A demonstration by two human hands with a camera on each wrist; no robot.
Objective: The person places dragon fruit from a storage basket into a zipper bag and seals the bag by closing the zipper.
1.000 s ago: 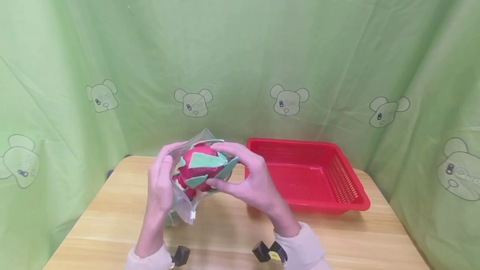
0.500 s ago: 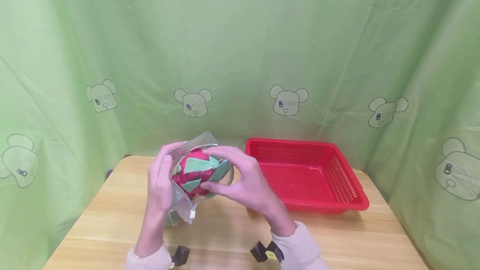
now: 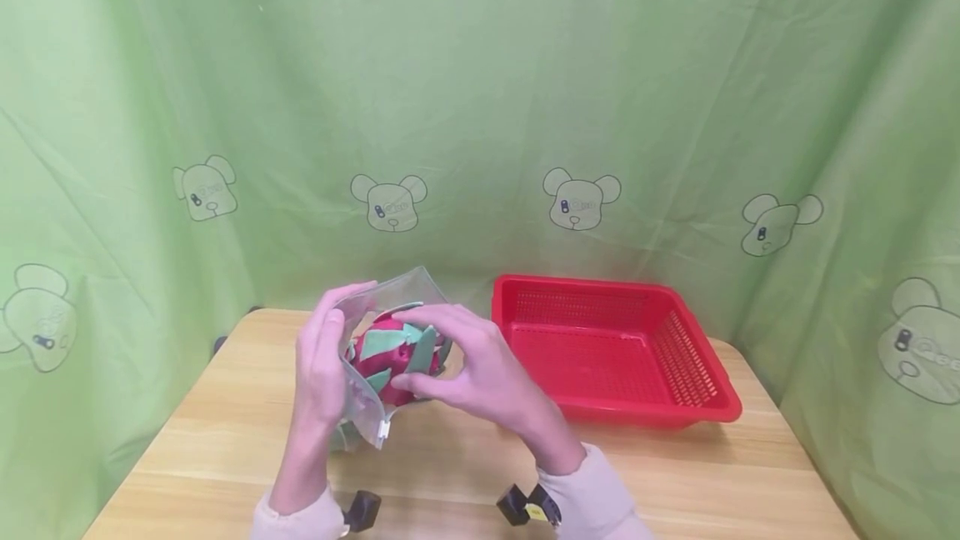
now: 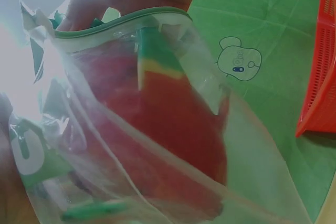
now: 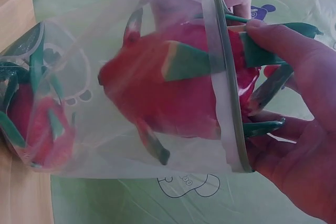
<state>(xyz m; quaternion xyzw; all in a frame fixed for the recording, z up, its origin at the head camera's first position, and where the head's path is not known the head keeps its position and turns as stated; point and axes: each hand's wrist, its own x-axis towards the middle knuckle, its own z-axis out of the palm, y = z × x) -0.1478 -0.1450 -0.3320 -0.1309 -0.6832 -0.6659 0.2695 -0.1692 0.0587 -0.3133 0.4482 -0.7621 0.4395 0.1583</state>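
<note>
My left hand point(image 3: 321, 365) grips the side of a clear zip bag point(image 3: 365, 417), keeping its mouth spread toward the right. A pink dragon fruit point(image 3: 405, 351) with green leafy scales sits mostly inside that mouth. Around its leafy end my right hand point(image 3: 480, 365) curls, thumb below and fingers above. Through the plastic in the right wrist view, the fruit's body point(image 5: 157, 87) lies past the zip edge, while its leaf tips stick out. Deeper in the bag is a second dragon fruit point(image 5: 44, 124). The left wrist view shows the fruit blurred behind the bag wall point(image 4: 252, 145).
To the right a red plastic basket point(image 3: 600, 357) with perforated sides stands on the wooden table point(image 3: 442, 482). A green curtain point(image 3: 480, 107) printed with bear heads hangs behind and at both sides.
My right hand has moved left and slightly down, taking the dragon fruit deeper into the bag. The left hand has stayed in place on the bag.
</note>
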